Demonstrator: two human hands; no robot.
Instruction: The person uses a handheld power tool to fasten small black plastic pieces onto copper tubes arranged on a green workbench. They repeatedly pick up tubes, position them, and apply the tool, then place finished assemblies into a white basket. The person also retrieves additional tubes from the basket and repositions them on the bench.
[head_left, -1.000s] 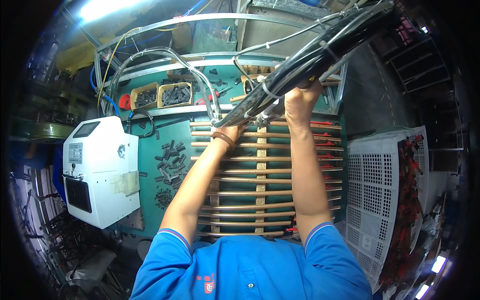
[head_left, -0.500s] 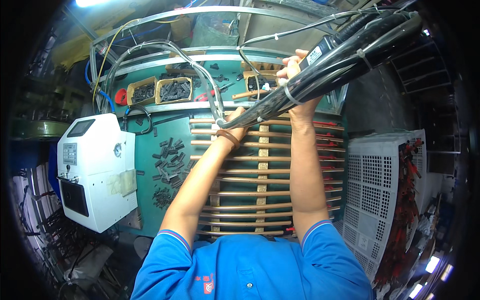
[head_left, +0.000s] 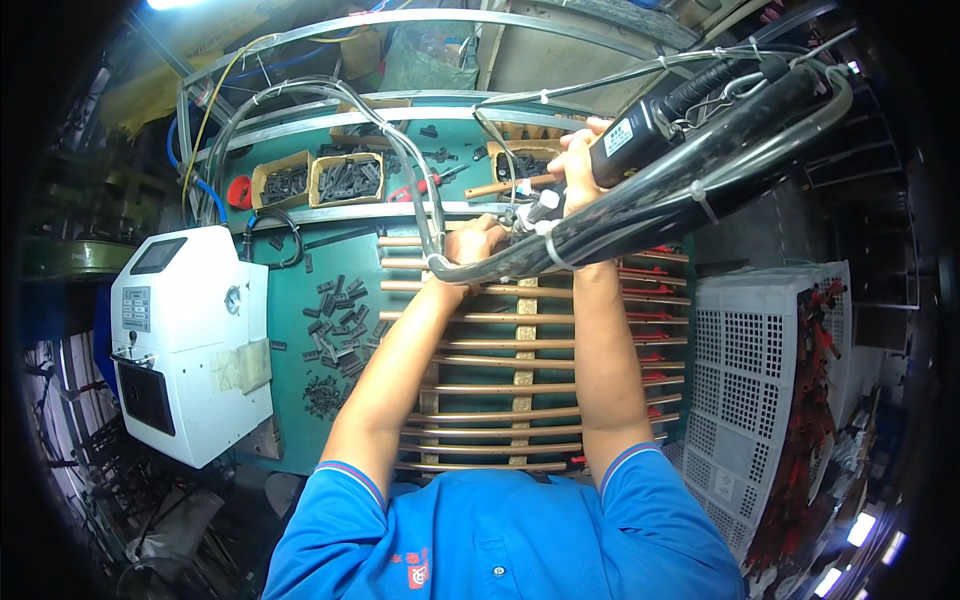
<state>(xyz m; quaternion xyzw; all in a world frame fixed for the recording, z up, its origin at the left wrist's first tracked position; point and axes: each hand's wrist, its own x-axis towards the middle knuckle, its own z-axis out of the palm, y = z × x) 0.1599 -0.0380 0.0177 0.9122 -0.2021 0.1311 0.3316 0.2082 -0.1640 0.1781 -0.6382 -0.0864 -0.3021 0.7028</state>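
Note:
My right hand (head_left: 577, 175) is wrapped round a black powered screwdriver (head_left: 622, 148) with a pale label, bundled with thick hoses (head_left: 640, 215). Its metal nose (head_left: 530, 212) points down and left, close to my left hand. My left hand (head_left: 475, 241) is curled over the far end of the row of copper-coloured rods (head_left: 540, 343), its fingertips together; a hose crosses in front of the wrist, and what they pinch is hidden. The rods lie side by side across two pale notched strips (head_left: 524, 375), with red pieces (head_left: 655, 315) at their right ends.
A white machine (head_left: 200, 340) stands at the left. Loose black plastic parts (head_left: 338, 325) lie between it and the rods. Boxes of black parts (head_left: 347, 180), a red cup (head_left: 239, 191) and a red-handled tool (head_left: 415, 187) sit behind a metal rail. White crates (head_left: 735, 390) stand at the right.
The screwdriver and hoses have swung lower and nearer, bringing the metal nose into sight beside my left hand. My right hand has shifted slightly left and down; the left stays at the far rods.

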